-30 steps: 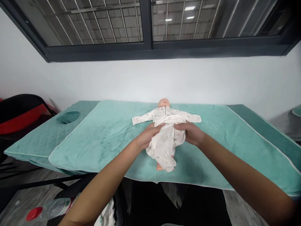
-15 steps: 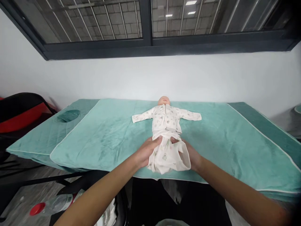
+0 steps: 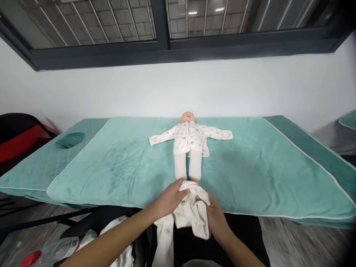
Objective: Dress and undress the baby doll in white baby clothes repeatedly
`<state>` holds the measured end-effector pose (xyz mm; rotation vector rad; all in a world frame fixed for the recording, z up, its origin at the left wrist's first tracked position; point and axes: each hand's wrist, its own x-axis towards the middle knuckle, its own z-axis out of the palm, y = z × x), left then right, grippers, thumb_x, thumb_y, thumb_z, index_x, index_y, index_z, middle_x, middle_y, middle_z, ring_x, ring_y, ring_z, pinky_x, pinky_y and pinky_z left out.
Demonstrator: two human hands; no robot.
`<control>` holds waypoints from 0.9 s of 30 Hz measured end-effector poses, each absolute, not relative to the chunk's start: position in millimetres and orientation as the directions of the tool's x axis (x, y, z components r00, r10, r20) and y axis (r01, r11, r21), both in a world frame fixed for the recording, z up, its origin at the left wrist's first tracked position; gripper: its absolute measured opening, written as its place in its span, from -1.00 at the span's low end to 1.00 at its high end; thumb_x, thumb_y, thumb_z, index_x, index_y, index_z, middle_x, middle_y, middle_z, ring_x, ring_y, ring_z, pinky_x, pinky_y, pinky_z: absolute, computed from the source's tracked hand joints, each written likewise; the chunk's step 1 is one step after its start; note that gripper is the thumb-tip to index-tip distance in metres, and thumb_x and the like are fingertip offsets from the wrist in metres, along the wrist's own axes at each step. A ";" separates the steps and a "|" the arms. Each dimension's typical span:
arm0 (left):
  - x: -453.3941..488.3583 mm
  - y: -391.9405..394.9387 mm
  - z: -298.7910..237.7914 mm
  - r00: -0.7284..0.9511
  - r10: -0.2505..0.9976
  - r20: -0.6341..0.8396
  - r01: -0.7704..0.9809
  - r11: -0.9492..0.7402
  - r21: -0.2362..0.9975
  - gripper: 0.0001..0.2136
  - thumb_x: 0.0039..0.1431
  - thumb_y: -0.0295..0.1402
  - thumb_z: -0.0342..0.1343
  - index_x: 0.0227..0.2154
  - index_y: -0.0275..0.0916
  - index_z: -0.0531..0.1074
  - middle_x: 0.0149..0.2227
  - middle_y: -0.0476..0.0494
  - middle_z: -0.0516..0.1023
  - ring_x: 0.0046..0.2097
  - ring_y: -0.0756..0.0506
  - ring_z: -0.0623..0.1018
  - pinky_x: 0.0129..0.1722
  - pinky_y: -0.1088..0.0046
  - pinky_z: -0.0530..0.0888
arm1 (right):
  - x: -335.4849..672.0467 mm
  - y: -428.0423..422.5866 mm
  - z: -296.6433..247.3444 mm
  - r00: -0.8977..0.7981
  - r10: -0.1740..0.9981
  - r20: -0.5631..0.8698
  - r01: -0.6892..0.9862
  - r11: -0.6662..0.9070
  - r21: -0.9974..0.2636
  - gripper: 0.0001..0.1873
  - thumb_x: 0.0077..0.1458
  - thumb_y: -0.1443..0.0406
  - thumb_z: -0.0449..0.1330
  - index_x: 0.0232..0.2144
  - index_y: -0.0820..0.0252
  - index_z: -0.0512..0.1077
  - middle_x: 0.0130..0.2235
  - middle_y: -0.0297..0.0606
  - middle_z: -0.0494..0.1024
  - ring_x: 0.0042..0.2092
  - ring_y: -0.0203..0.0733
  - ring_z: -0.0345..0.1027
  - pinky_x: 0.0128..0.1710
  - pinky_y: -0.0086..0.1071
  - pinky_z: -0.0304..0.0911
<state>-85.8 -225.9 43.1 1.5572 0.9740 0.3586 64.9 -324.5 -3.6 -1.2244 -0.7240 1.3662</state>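
A baby doll (image 3: 188, 117) lies on its back, arms spread, in a white patterned jacket (image 3: 190, 138). White cloth covers its legs (image 3: 195, 163). White patterned baby trousers (image 3: 191, 211) are bunched at the doll's feet, one trouser leg hanging over the near edge of the bed. My left hand (image 3: 174, 196) grips the waistband on its left side, thumb on top. On the other side my right hand (image 3: 215, 215) has its fingers closed on the same cloth. The doll's feet are mostly hidden behind the trousers.
A green massage bed (image 3: 250, 174) with a face hole (image 3: 70, 140) at its left end stands against the white wall. Below left are a black chair, a clear bottle with a red cap (image 3: 31, 258) and white cloth (image 3: 122, 256). A red and black chair (image 3: 22, 141) stands left.
Both hands have drawn the trousers down from the doll's waist toward me, past its feet. The doll's white-covered legs now show, and one trouser leg hangs over the edge.
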 end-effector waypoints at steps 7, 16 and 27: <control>-68.8 -205.8 31.0 0.638 0.744 -0.199 0.627 -0.351 0.696 -0.85 0.21 -0.30 0.02 -0.21 -0.21 0.40 -0.16 -0.21 0.54 -0.09 -0.25 0.52 -0.10 0.25 0.38 | 96.7 -301.2 -28.6 0.303 0.953 -0.012 0.242 -0.089 -0.966 -0.87 0.14 0.26 0.11 -0.38 0.13 0.45 -0.32 -0.27 0.52 -0.26 -0.10 0.36 -0.27 -0.30 0.24; -66.6 -205.2 48.1 0.709 0.647 -0.282 0.553 -0.263 0.790 -0.81 0.22 -0.22 0.04 -0.18 -0.18 0.40 -0.13 -0.12 0.53 -0.09 -0.20 0.51 -0.13 0.32 0.39 | 96.0 -304.9 -36.5 0.268 0.957 -0.114 0.079 -0.140 -0.987 -0.79 0.17 0.26 0.08 -0.19 0.12 0.47 -0.23 -0.26 0.59 -0.28 -0.11 0.40 -0.26 -0.28 0.29; -59.8 -195.4 52.6 0.694 0.673 -0.254 0.434 -0.110 0.894 -0.71 0.20 -0.17 0.12 -0.08 -0.18 0.44 -0.05 -0.14 0.54 -0.03 -0.20 0.50 -0.07 0.32 0.39 | 116.0 -290.2 -27.4 0.311 0.950 -0.003 -0.053 0.015 -0.999 -0.83 0.11 0.17 0.23 -0.32 0.12 0.41 -0.33 -0.31 0.49 -0.26 -0.13 0.33 -0.24 -0.30 0.29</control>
